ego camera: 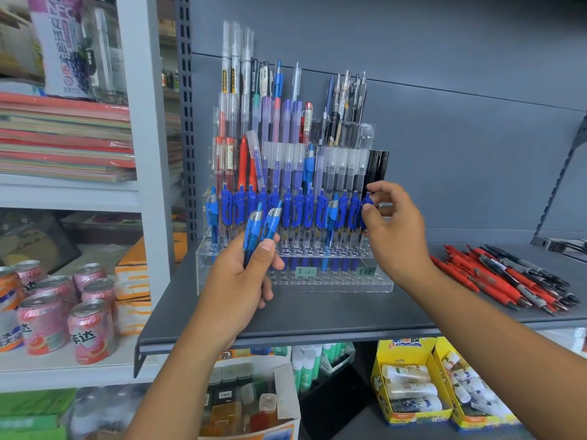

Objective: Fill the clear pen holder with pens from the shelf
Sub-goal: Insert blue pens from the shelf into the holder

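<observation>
A clear tiered pen holder (333, 282) stands on the grey shelf (317, 319), packed with pens in its upper rows and a row of blue pens (295, 214) in a lower row. My left hand (241, 281) grips two blue pens (262, 228) upright in front of the holder's left side. At the right end of the blue row, my right hand (390, 227) pinches the top of a blue pen (367, 201). The front rows of holes hold nothing.
A loose pile of red and black pens (508, 277) lies on the shelf to the right. Drink cans (63, 312) stand on a white shelf at the left. Yellow boxes (428, 385) and glue bottles sit below.
</observation>
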Tool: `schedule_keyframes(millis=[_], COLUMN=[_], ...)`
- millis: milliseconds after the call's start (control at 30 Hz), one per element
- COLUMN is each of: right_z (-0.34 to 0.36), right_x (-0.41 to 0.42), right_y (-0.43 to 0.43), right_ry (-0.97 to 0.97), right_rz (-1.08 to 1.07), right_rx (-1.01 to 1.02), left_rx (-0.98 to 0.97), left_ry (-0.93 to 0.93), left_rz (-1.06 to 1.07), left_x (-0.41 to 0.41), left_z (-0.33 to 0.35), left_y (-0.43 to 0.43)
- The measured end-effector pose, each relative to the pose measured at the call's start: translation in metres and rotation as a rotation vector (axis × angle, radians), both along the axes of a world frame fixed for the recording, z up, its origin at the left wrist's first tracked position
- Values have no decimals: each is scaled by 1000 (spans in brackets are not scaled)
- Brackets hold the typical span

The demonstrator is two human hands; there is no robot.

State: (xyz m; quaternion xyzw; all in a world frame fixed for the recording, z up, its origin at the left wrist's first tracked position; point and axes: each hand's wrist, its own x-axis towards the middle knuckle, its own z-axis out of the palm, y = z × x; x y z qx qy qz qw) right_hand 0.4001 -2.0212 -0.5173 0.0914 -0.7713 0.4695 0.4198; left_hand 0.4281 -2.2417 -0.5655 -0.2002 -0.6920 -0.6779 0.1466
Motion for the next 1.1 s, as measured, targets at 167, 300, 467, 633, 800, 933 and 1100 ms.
schedule_keyframes(millis=[167,300,467,633,800,933,1100], right_z=[5,6,-1,-6,-2,10,27], right_x=[16,28,35,37,37,35,35], right_y=[-20,-48,-70,-76,-74,-69,-59], right_ry=[94,68,-183,-214,-217,-196,-153], right_rz=[-76,107,383,497,461,438,447], right_rx=[225,208,119,23,-51,-206,-413], left_rx=[12,15,24,-1,74,100,93], left_ry=[0,25,80,43,-4,-4,29], left_rz=[6,-14,-86,-131,-110,-61,-58], left_x=[-1,0,4,3,4,3,0], left_z=[-1,1,2,1,2,2,2], left_y=[0,0,0,0,0,-3,-4])
